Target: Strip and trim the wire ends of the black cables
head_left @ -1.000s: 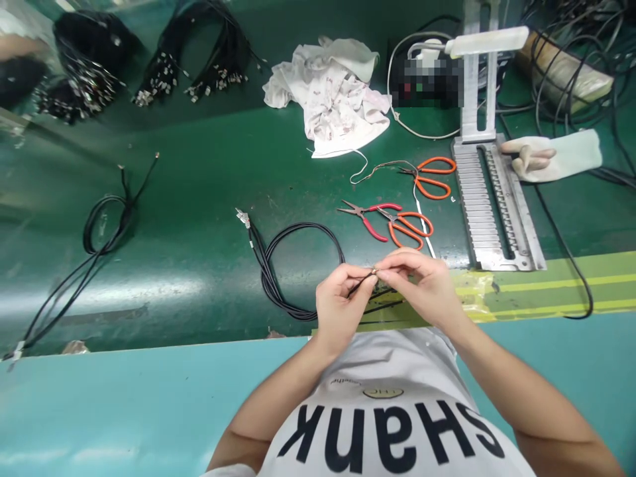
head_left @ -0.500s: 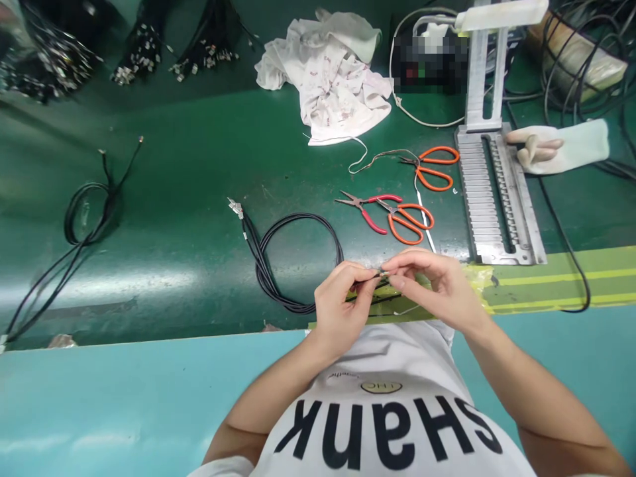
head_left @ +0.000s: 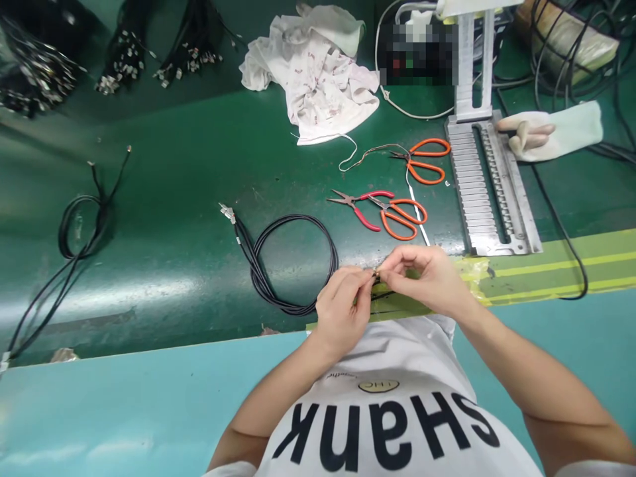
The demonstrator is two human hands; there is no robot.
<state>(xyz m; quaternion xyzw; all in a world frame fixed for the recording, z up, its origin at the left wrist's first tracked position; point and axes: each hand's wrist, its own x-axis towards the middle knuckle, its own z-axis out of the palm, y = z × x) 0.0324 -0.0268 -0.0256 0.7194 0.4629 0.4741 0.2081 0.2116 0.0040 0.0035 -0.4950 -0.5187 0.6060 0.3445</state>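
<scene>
My left hand [head_left: 345,305] is closed in a pinch on the end of a black cable [head_left: 376,278] at the table's front edge. Against the same cable end, the thumb and forefinger of my right hand [head_left: 422,275] are pressed together. The tip between my fingers is small and mostly hidden. A coil of black cables [head_left: 256,275] lies to the left and runs under my left hand, with metal connectors [head_left: 228,212] at its far end. Beyond my hands are red-handled pliers [head_left: 365,211] and orange-handled scissors [head_left: 405,217]. A second pair of orange scissors [head_left: 427,161] lies farther back.
A slotted metal fixture [head_left: 491,189] stands at right, with a white glove [head_left: 551,132] beside it. Crumpled white cloth [head_left: 328,79] lies at the back. Another black cable coil [head_left: 82,228] is at left; cable bundles [head_left: 119,59] lie at far left. Yellow tape [head_left: 561,265] covers the front edge.
The view has shifted slightly, so the table items appear a little farther left. My hands stay together at the cable end, and my right fingers have drawn closer around its tip.
</scene>
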